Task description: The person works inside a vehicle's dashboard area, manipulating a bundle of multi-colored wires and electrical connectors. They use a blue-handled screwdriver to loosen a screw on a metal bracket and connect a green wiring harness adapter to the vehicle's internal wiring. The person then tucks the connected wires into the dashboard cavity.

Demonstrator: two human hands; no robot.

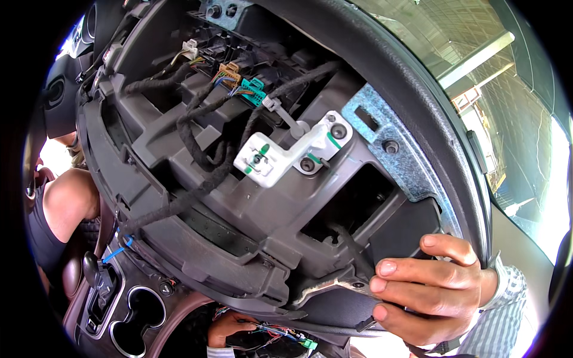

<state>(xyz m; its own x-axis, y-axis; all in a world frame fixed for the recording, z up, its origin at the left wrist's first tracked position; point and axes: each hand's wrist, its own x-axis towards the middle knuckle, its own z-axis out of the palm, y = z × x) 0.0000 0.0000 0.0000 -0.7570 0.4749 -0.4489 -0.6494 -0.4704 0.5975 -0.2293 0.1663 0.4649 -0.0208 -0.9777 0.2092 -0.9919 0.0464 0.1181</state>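
Note:
At the lower right my right hand (427, 292) is closed, its bent fingers over the dashboard's end. A black taped cable (356, 256) runs out of a square opening to its fingertips; the thumb is hidden. Lower down, my left hand (231, 327) is closed around a bundle of thin coloured wires (271, 331) in the footwell. A green connector (308, 344) hangs at that bundle's end. The stripped dashboard frame (280, 206) fills the middle, with a white bracket (277, 160) bolted to it. Above sit an orange connector (229, 74) and a teal connector (252, 92) with wires plugged in.
A metal brace (406, 158) runs along the windshield side. To the left are the gear lever (91, 268), the cup holders (138, 319) and a blue strip (116, 253). Another person's bare knee (71, 200) shows at the far left. A thick taped harness (179, 206) crosses the frame.

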